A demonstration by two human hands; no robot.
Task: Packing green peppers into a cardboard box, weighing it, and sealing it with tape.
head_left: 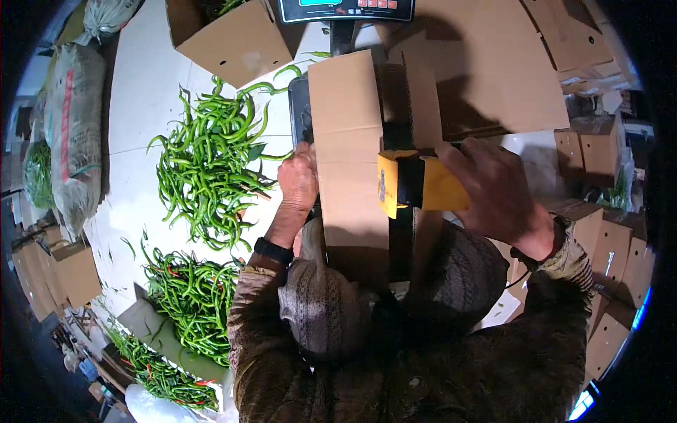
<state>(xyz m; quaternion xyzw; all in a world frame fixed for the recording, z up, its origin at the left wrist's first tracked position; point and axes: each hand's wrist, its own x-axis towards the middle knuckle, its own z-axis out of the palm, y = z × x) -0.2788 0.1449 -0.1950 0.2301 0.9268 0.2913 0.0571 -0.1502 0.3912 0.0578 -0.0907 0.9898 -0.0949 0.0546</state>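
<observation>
A cardboard box [349,158] stands between my knees, on or against the platform scale [300,111]. Its long top flaps stand apart, with a dark gap running between them. My left hand [298,177] holds the box's left side, the fingertips partly hidden. My right hand [489,187] grips a yellow-and-black object [446,185] that resembles a tape dispenser; it lies across the gap and bears dark printing at its left end.
Green chili peppers lie in a loose pile [209,164] on the white floor, and more in a heap [193,301] nearer me. An opened carton [238,47] stands beyond the pile. Woven sacks [76,127] line the left; cartons [608,248] are stacked right. The scale's display [346,9] rises ahead.
</observation>
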